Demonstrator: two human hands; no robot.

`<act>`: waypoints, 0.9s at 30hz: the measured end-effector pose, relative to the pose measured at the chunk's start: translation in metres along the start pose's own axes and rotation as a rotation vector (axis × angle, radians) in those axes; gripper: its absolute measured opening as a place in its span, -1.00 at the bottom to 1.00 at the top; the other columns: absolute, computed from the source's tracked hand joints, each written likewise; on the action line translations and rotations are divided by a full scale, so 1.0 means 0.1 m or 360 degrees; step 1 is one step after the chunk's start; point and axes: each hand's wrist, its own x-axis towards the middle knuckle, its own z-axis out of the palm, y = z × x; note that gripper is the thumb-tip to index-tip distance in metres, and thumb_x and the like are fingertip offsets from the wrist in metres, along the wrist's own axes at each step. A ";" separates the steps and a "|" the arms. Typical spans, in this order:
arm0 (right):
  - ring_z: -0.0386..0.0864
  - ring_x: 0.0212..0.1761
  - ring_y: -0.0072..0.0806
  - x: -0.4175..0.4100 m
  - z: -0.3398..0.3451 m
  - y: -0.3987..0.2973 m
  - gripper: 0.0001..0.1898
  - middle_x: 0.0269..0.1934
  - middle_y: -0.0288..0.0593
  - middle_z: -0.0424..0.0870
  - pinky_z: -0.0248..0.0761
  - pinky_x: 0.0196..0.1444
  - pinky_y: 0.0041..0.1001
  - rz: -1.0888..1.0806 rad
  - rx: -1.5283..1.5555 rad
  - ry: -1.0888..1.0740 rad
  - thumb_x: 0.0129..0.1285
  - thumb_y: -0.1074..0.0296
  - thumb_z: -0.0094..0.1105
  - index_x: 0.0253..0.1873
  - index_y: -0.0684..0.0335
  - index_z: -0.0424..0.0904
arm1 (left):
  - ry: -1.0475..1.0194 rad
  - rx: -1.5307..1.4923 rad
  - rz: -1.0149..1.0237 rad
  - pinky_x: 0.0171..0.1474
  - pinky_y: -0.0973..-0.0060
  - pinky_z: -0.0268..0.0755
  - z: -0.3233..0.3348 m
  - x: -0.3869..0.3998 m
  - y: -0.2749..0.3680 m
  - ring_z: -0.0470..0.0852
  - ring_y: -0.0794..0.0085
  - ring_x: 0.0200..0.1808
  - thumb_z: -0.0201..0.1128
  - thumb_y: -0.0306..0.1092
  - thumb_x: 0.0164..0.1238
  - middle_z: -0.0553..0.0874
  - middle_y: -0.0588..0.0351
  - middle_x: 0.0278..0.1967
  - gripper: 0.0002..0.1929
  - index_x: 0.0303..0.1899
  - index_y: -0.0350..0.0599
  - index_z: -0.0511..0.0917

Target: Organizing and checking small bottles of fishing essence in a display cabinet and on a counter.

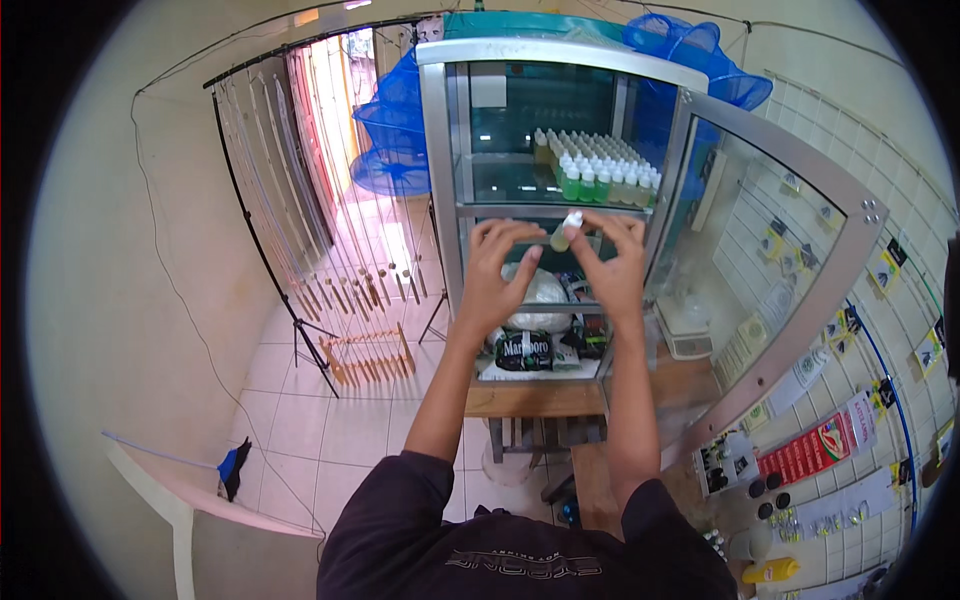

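Between the thumb and fingers of my right hand [616,259] is a small dropper-type bottle [559,241] with a white cap and pale yellowish contents, tilted. My left hand [496,262] is raised just left of it, its fingers apart and holding nothing. Both hands are in front of an aluminium-framed glass cabinet [439,187]. On its upper shelf, rows of similar white-capped bottles stand close together at the right. Several in front hold green liquid [571,187]; others look pale yellow [630,192].
The cabinet's glass door [855,202] swings out to my right. A white plastic bag [546,304] and a black package [523,351] fill the lower compartment. A scale [686,341] sits behind the door glass. Blue mesh nets [394,120] and hanging rods [367,289] are to the left.
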 end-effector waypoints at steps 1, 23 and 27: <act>0.39 -0.05 -0.31 0.14 0.06 0.04 -0.76 -0.31 -0.26 0.73 0.27 0.08 -0.34 0.0027 -0.0037 0.0044 0.11 0.32 0.42 -0.10 0.18 0.73 | 0.0040 0.0001 0.0040 0.24 0.24 0.26 0.01 0.13 -0.11 0.46 0.08 0.11 0.28 -0.40 0.29 0.67 0.10 -0.04 -0.80 -0.07 -0.10 0.64; 0.57 0.15 -0.15 2.05 0.86 1.11 -0.54 -0.06 -0.10 0.74 -0.17 0.47 0.01 -0.0080 -0.0949 -0.1247 0.05 -0.13 0.31 -0.02 -0.01 0.75 | -0.0508 0.0957 -0.0281 0.33 0.07 0.24 0.33 0.90 -0.98 0.37 -0.03 0.38 -0.04 0.12 0.44 0.59 -0.24 0.15 -0.44 0.13 -0.21 0.56; 0.55 0.18 -0.15 2.18 0.95 1.20 -0.55 -0.02 -0.13 0.73 -0.18 0.48 0.01 -0.0086 -0.1067 -0.1371 0.05 -0.12 0.30 0.01 -0.06 0.75 | -0.0463 0.0970 -0.0181 0.32 0.07 0.25 0.37 0.92 -1.00 0.38 -0.04 0.37 -0.01 0.08 0.41 0.60 -0.21 0.15 -0.47 0.14 -0.16 0.56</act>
